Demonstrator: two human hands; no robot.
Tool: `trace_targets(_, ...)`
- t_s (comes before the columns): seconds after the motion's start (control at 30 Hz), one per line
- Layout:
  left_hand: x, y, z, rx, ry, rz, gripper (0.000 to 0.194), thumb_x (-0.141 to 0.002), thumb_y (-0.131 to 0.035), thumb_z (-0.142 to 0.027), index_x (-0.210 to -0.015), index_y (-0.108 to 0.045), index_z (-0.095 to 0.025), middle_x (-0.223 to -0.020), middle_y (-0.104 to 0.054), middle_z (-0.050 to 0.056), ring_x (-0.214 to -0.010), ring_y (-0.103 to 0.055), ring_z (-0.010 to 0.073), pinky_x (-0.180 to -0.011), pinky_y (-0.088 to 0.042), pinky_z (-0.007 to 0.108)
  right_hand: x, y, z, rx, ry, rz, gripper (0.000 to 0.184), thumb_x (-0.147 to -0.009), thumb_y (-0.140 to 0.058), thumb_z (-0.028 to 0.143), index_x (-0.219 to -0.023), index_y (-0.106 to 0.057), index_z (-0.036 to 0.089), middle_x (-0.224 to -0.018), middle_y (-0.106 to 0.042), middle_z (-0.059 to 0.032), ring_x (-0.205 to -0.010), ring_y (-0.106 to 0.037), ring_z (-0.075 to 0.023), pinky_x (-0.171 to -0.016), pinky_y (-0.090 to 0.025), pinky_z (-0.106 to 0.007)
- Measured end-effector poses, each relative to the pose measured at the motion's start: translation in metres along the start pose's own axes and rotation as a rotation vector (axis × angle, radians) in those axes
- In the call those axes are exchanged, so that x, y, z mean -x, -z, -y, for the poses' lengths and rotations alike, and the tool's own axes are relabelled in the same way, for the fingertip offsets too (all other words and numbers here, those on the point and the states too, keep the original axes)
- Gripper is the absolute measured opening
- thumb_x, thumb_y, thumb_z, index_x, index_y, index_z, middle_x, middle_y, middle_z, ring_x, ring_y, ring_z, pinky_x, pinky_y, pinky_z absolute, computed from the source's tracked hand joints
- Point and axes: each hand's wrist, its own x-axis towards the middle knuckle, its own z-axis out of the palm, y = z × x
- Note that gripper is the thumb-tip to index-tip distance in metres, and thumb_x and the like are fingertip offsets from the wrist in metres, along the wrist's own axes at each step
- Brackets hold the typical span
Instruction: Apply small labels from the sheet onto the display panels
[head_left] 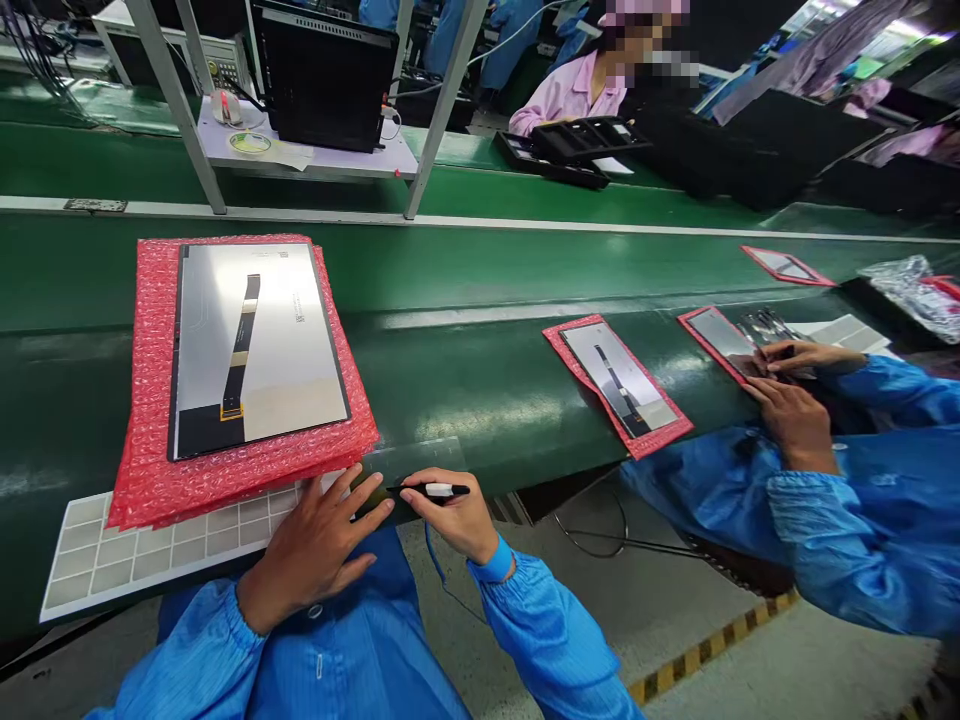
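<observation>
A display panel (285,340) with a black flex cable (241,345) lies face down on a stack of red bubble wrap (150,400) on the green conveyor belt (465,330). My left hand (315,545) rests flat, fingers spread, on the right end of a white sticker sheet (150,545) at the belt's near edge. My right hand (454,515) is closed around a thin black tool (427,490) with a white band, held level just right of my left fingertips.
Another panel on red wrap (619,385) lies to the right. A co-worker in blue sleeves (795,420) handles a third panel (720,340). A person in pink (570,95) sits across with black trays (577,145). A monitor (322,75) stands on a rack.
</observation>
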Motion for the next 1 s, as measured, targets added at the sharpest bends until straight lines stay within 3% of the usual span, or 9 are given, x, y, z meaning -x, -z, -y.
trace_targets(0.33, 0.0004, -0.0012, 0.0014, -0.007, -0.01, 0.04, 0.073, -0.094, -0.071, -0.037, -0.16, -0.04, -0.034, -0.17, -0.037, 0.004, -0.155, -0.032, 0.0373, -0.121, -0.029, 0.062, -0.0008, 0.0021, -0.0002, -0.06, -0.107, -0.02, 0.015, -0.082, -0.083, 0.033, -0.083, -0.084, 0.019, -0.072, -0.078, -0.0052, -0.057, -0.068, -0.018, -0.053, -0.052, -0.027)
trace_targets(0.53, -0.0003, -0.0015, 0.0011, -0.015, 0.0, 0.042, 0.075, -0.093, -0.073, -0.034, -0.16, -0.041, -0.034, -0.169, -0.039, 0.004, -0.154, -0.034, 0.0372, -0.12, -0.03, 0.061, 0.0, 0.0018, 0.0002, -0.017, -0.064, -0.016, 0.012, -0.081, -0.084, 0.03, -0.087, -0.085, 0.019, -0.082, -0.082, -0.0081, -0.066, -0.074, -0.0212, -0.06, -0.057, -0.029)
trace_targets(0.73, 0.0011, -0.0047, 0.0031, 0.029, -0.005, -0.01, 0.067, -0.098, -0.068, -0.044, -0.159, -0.042, -0.034, -0.169, -0.04, 0.004, -0.155, -0.034, 0.0355, -0.122, -0.028, 0.058, 0.0002, 0.0017, -0.0005, 0.002, -0.028, 0.002, 0.011, -0.082, -0.083, 0.029, -0.087, -0.085, 0.019, -0.079, -0.082, -0.0075, -0.063, -0.073, -0.02, -0.057, -0.056, -0.028)
trace_targets(1.0, 0.0022, -0.0057, 0.0034, 0.029, -0.01, 0.007, 0.068, -0.1, -0.066, -0.044, -0.161, -0.039, -0.034, -0.171, -0.036, 0.003, -0.156, -0.032, 0.0357, -0.121, -0.03, 0.058, -0.0002, 0.0017, -0.0004, -0.002, -0.043, 0.009, 0.011, -0.082, -0.082, 0.03, -0.086, -0.084, 0.019, -0.08, -0.082, -0.0077, -0.063, -0.072, -0.0201, -0.058, -0.054, -0.028)
